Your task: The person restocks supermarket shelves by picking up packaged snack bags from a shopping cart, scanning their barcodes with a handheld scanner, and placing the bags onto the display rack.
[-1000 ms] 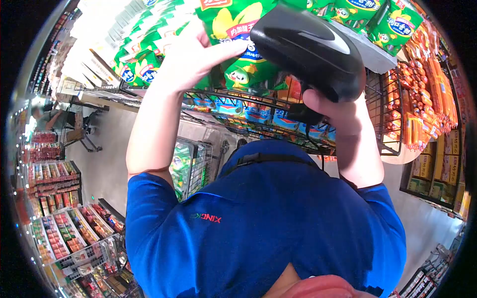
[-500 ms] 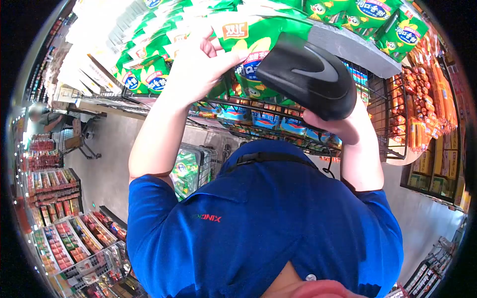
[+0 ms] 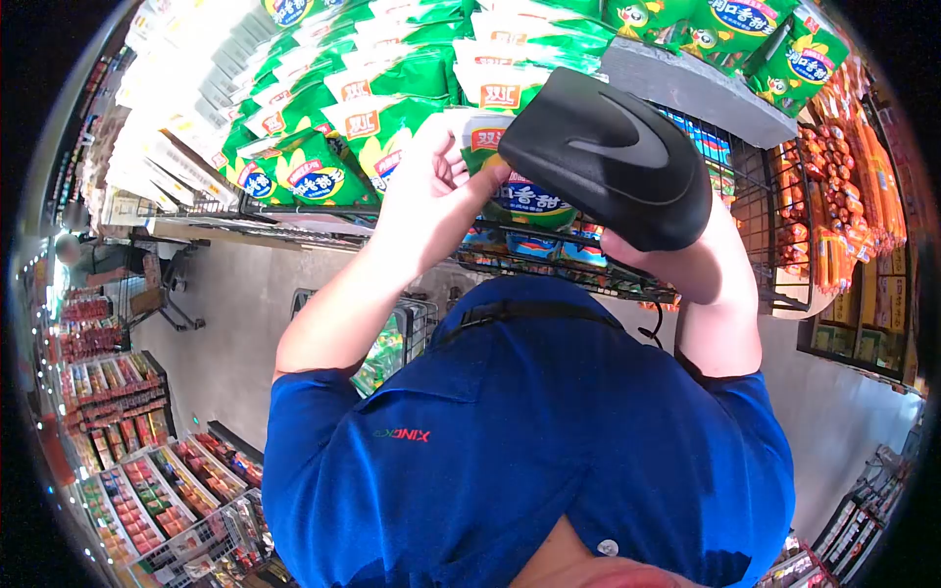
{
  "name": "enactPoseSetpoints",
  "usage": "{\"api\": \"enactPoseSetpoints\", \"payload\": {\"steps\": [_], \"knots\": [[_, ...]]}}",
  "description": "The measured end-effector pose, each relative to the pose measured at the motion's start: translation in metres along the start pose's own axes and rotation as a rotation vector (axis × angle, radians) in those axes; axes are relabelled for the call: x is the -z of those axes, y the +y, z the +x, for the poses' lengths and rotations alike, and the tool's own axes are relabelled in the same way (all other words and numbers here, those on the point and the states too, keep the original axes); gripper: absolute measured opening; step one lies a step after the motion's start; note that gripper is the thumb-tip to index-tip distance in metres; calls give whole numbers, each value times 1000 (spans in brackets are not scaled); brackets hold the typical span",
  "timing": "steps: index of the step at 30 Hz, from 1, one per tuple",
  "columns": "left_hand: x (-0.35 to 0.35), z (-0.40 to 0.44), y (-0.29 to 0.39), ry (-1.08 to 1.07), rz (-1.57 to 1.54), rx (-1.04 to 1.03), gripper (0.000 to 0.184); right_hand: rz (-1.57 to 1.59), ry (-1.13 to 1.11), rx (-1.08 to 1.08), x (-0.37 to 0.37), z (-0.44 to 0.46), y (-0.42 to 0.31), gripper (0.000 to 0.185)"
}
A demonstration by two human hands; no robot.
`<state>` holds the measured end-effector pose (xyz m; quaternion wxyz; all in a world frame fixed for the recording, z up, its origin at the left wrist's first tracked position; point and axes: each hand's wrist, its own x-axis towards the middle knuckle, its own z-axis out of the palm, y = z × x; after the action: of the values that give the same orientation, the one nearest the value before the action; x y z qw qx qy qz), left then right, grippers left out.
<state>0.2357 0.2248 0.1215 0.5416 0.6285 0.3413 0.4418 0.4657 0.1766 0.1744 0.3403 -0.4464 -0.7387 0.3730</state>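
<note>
My left hand is at the front of the shelf, fingers curled and thumb pressed on the edge of a green snack bag with a red logo and a blue label. The bag is partly hidden behind a black handheld scanner with a grey curved inlay. My right hand is wrapped round the scanner's grip from below, its fingers mostly hidden. The scanner's head points left toward the bag and my left thumb. Rows of similar green bags stand just beyond my left hand.
A grey divider separates the green bags from more on the right. Packs of red-orange sausages hang beside the wire rack. A cart with green bags stands below my left arm. Another person is at far left.
My left hand has come down toward me and slightly right, with the green bag lower and more behind the scanner. The scanner stays at nearly the same place in my right hand.
</note>
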Motion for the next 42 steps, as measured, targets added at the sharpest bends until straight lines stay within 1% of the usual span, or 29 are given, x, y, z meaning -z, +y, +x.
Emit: {"api": "enactPoseSetpoints", "payload": {"steps": [1,3,5,7,9,10,11,13,14,15,17,18,19,20,21,22,23,24,25,27,28,29,31,33,34,35,37,41,42], "knots": [[-2,0,-4,34,34,-5,42,-1,3,-2,-1,1,2,65],[-3,1,-9,67,71,-19,42,184,-19,-51,-1,3,12,66],[-4,0,-12,81,55,-65,44,165,10,-26,0,-4,18,65],[-3,-4,-10,76,67,-63,50,149,36,-5,1,-11,18,65],[-4,-14,-5,187,401,-222,54,460,48,-62,1,-16,15,63],[-2,-17,-13,296,400,-264,54,458,50,-59,2,-18,13,63],[0,-20,-17,294,399,-268,54,514,33,-64,3,-19,10,65],[4,-27,-20,423,587,-514,50,567,19,-67,6,-19,9,68],[6,-28,-20,415,616,-575,46,598,-7,36,6,-19,12,73],[4,-29,-18,413,614,-578,46,628,-33,139,5,-20,15,79],[-3,-29,-13,354,555,-364,41,669,-12,116,-2,-26,11,83],[-5,-26,-9,292,632,-291,34,827,-25,-95,-4,-25,2,82],[-12,-26,-2,224,599,-139,31,981,-38,-307,-4,-24,-3,80],[-12,-25,-5,225,686,-174,30,472,-34,-26,-9,-25,10,73],[-11,-24,-10,226,772,-210,29,470,-27,-21,-10,-25,15,73],[-11,-24,-17,222,772,-217,29,375,-37,-24,-11,-25,18,68],[-10,-24,-24,262,685,-178,29,280,-47,-29,-11,-26,20,63],[-10,-23,-28,301,596,-139,28,257,-50,-37,-13,-27,20,52],[-11,-23,-30,299,595,-145,28,253,-45,-34,-13,-27,21,52],[-14,-25,-32,406,563,-163,29,220,-70,41,-15,-28,21,45],[-13,-25,-36,419,424,-151,30,210,-111,15,-14,-26,19,41],[-12,-25,-35,417,425,-151,30,211,-109,15,-15,-24,21,41],[-11,-25,-31,415,540,-96,30,249,-116,87,-19,-21,28,40],[-11,-26,-29,404,528,-97,29,220,-103,107,-20,-22,31,40],[-10,-26,-32,395,467,-99,28,189,-90,127,-19,-23,32,40],[-10,-26,-34,385,406,-102,28,190,-91,128,-19,-23,29,40],[-12,-26,-30,383,416,-101,28,218,-22,80,-16,-24,21,40],[-14,-25,-28,384,445,-114,27,216,-18,57,-13,-20,24,43],[-13,-25,-27,384,445,-115,27,169,12,44,-12,-19,23,44]]}}
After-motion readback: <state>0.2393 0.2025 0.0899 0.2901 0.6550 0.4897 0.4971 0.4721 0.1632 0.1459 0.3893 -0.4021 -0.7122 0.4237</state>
